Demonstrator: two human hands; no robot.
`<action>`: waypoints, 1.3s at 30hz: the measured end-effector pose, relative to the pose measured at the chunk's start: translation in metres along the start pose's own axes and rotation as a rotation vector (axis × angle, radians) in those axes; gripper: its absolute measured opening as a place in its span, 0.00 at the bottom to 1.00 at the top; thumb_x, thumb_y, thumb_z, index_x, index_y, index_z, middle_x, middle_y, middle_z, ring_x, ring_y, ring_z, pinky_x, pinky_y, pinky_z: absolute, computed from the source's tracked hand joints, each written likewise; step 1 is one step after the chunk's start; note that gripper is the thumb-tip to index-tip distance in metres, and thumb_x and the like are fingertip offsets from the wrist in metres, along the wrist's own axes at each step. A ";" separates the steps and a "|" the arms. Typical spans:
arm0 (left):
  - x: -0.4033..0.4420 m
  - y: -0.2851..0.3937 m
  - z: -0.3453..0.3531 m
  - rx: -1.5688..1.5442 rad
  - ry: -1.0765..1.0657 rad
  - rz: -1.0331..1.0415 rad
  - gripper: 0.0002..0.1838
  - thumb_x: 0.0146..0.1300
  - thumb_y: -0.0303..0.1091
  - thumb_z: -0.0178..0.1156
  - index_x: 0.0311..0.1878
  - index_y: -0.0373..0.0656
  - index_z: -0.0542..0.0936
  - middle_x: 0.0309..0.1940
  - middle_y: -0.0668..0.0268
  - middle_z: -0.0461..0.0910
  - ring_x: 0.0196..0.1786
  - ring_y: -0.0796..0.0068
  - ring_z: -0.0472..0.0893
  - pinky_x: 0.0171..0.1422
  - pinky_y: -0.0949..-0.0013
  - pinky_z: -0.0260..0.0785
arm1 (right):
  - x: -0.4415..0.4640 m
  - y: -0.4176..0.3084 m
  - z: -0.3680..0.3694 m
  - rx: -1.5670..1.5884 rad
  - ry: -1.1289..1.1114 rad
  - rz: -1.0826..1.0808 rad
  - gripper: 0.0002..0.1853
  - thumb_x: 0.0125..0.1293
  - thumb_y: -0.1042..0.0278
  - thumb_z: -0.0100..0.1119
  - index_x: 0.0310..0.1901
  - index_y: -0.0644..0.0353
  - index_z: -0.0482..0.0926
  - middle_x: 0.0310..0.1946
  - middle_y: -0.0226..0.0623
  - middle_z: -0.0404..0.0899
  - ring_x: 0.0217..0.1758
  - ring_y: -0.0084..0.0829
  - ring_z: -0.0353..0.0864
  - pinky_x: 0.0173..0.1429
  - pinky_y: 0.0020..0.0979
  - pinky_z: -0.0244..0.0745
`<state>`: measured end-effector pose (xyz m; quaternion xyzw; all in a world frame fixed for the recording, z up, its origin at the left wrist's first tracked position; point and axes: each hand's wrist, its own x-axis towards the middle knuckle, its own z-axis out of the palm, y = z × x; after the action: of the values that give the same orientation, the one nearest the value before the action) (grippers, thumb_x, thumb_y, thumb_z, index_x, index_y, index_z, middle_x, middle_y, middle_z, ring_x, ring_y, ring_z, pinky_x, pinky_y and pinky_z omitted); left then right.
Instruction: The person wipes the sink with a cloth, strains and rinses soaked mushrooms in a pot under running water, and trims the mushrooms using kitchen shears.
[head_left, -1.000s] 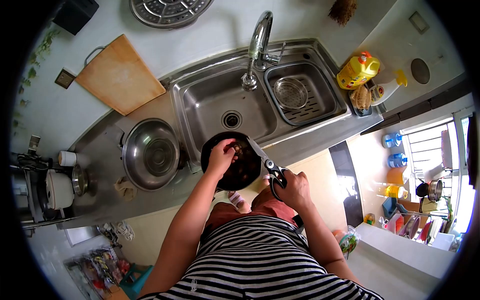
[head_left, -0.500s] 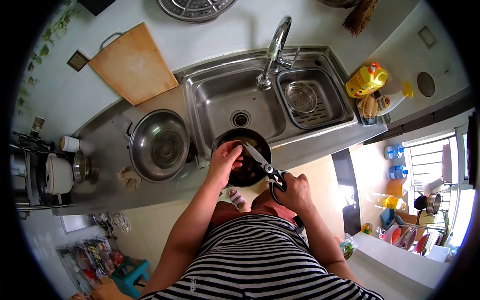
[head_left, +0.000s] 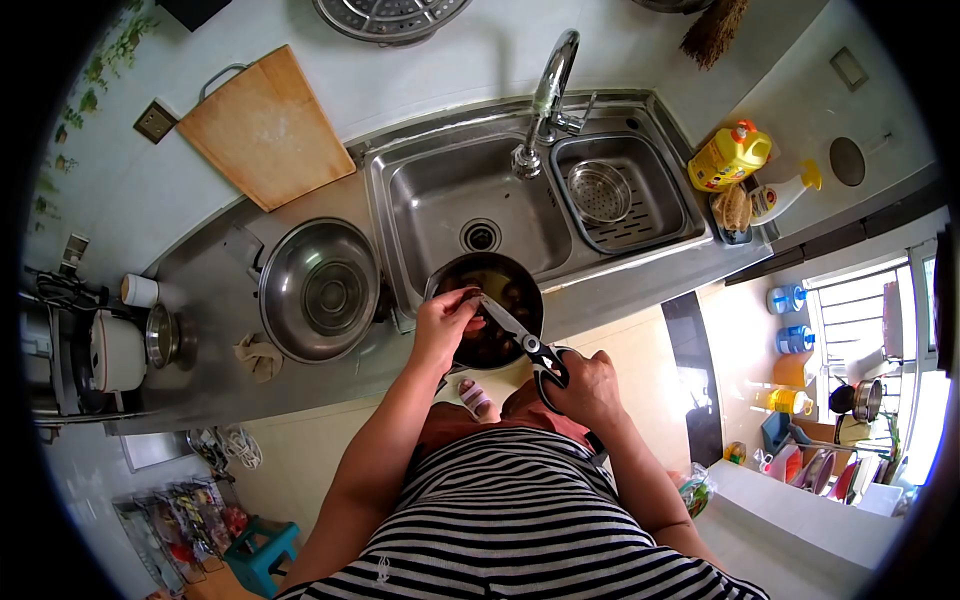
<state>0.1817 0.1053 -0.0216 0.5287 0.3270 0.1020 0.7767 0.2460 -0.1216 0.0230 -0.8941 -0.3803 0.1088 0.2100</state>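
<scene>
My right hand point(head_left: 588, 388) grips the black-handled kitchen scissors point(head_left: 540, 352), whose blades point up and left toward the fingertips of my left hand point(head_left: 447, 325). The left fingers are pinched over a dark round pot point(head_left: 530, 285); what they hold, if anything, is too small and dark to make out. Brownish liquid and several dark roundish pieces point(head_left: 507, 345) fill the pot, partly hidden by my hand and the blades. The pot stands at the front edge of the steel sink point(head_left: 440, 190).
Left of the sink lies a large steel basin point(head_left: 330, 290) beside a cloth point(head_left: 258, 357). A wooden cutting board point(head_left: 265, 130) leans on the wall. The faucet point(head_left: 550, 90) rises behind the sink; a steel strainer point(head_left: 599, 192) sits in the drain basket. Bottles point(head_left: 730, 157) stand to the right.
The scissor blades were spread apart and now look closed together. My right hand has shifted slightly left. My left hand has tipped a little, showing more of the liquid in the pot.
</scene>
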 end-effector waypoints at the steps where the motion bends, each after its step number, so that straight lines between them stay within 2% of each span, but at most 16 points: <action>1: -0.001 0.001 0.001 -0.032 -0.007 -0.008 0.15 0.66 0.29 0.57 0.53 0.33 0.77 0.38 0.65 0.80 0.32 0.79 0.80 0.39 0.77 0.77 | -0.001 0.000 0.001 -0.004 -0.003 0.001 0.15 0.46 0.58 0.65 0.28 0.59 0.74 0.16 0.39 0.77 0.20 0.42 0.76 0.41 0.36 0.67; 8: -0.004 0.001 -0.002 -0.099 -0.048 -0.040 0.13 0.66 0.26 0.53 0.52 0.33 0.76 0.40 0.66 0.79 0.38 0.79 0.80 0.46 0.74 0.78 | -0.001 -0.004 0.002 -0.063 -0.029 -0.006 0.16 0.48 0.56 0.64 0.29 0.60 0.74 0.19 0.41 0.79 0.22 0.41 0.76 0.41 0.37 0.66; 17: -0.009 0.006 -0.002 -0.150 -0.037 -0.064 0.12 0.67 0.29 0.55 0.49 0.31 0.77 0.42 0.64 0.79 0.43 0.76 0.80 0.52 0.68 0.78 | 0.001 -0.007 0.007 -0.115 0.004 0.007 0.18 0.48 0.54 0.64 0.30 0.60 0.72 0.19 0.40 0.79 0.21 0.40 0.76 0.41 0.37 0.64; 21: -0.004 -0.001 -0.007 -0.205 -0.046 -0.093 0.13 0.67 0.32 0.56 0.50 0.32 0.77 0.44 0.61 0.80 0.43 0.73 0.81 0.52 0.68 0.77 | 0.002 -0.007 0.010 -0.136 0.009 0.008 0.18 0.48 0.54 0.64 0.30 0.60 0.72 0.18 0.39 0.78 0.20 0.39 0.76 0.40 0.37 0.64; 26: -0.002 0.000 -0.009 -0.389 -0.062 -0.196 0.10 0.66 0.32 0.58 0.45 0.35 0.77 0.41 0.61 0.81 0.42 0.70 0.82 0.50 0.66 0.79 | 0.003 -0.009 0.012 -0.141 0.001 0.019 0.19 0.48 0.53 0.64 0.30 0.61 0.71 0.18 0.39 0.78 0.19 0.38 0.75 0.40 0.36 0.63; 39: 0.001 0.003 -0.006 -0.280 -0.048 -0.178 0.12 0.66 0.35 0.58 0.47 0.38 0.79 0.42 0.61 0.82 0.42 0.69 0.82 0.51 0.65 0.77 | 0.010 -0.010 0.011 -0.164 -0.048 0.015 0.19 0.50 0.53 0.63 0.28 0.62 0.71 0.17 0.41 0.78 0.20 0.39 0.76 0.42 0.35 0.65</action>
<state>0.1796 0.1120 -0.0207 0.3865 0.3363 0.0648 0.8563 0.2423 -0.1051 0.0172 -0.9083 -0.3862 0.1001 0.1259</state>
